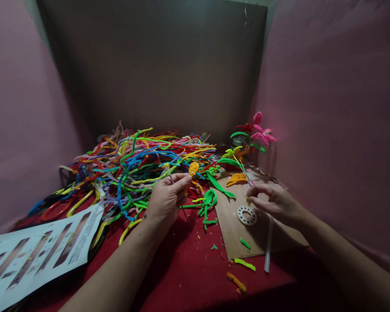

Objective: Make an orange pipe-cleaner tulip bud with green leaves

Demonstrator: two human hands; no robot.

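Note:
My left hand (169, 195) is closed, with thumb and forefinger pinching an orange pipe-cleaner loop (193, 168) that sticks up past the fingertips. A thin purple stem with a yellow tip (167, 167) shows behind this hand; whether the hand grips it I cannot tell. My right hand (273, 200) hovers over the wooden board (227, 229), its thumb and forefinger pinched on a small yellow bit of pipe cleaner (248, 201). Just below those fingertips lies a white ring with holes (247, 216). A translucent stick (269, 247) lies beneath the right hand.
A big heap of coloured pipe cleaners (143, 156) fills the back left. Green pieces (209, 199) and an orange bundle (236, 179) lie near the board. Pink pipe-cleaner flowers (263, 133) stand by the right wall. A printed sheet (45, 251) lies at left; short scraps (245, 264) lie in front.

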